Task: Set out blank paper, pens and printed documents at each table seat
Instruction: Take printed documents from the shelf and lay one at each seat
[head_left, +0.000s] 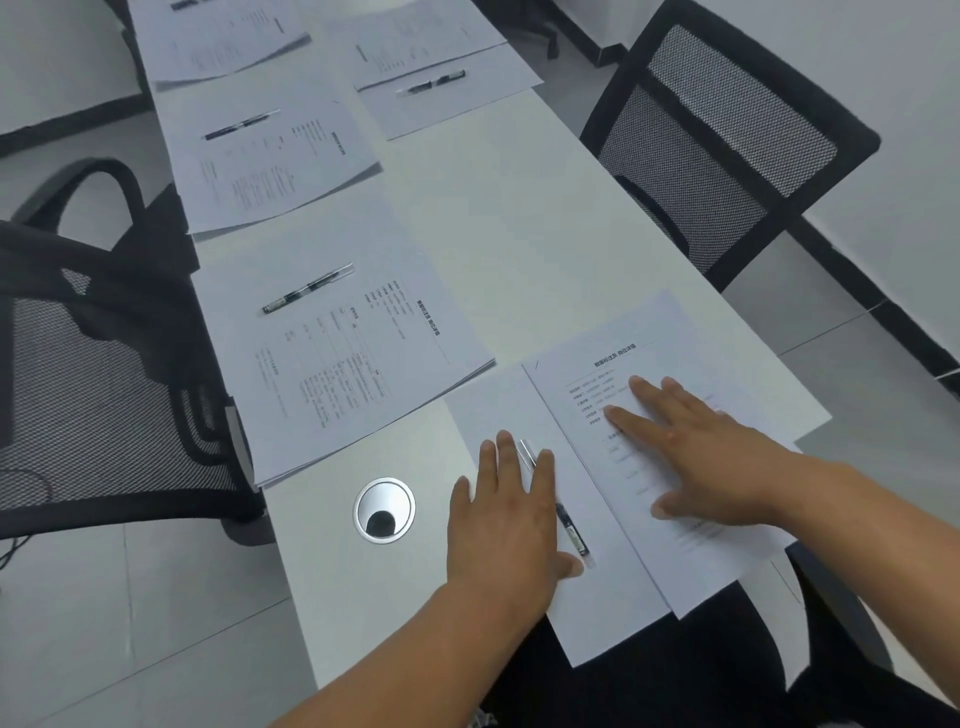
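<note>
From the head camera I see my left hand (506, 512) lying flat with straight fingers on the blank sheet (597, 597), over the pen (558, 506) that lies on it. My right hand (711, 447) presses flat, fingers spread, on the printed document (675, 343) just beside, overlapping the sheet's right edge. Both lie at the table's (519, 218) near end. A finished set (337, 353) with its own pen lies to the left, near the grommet (384, 510)
</note>
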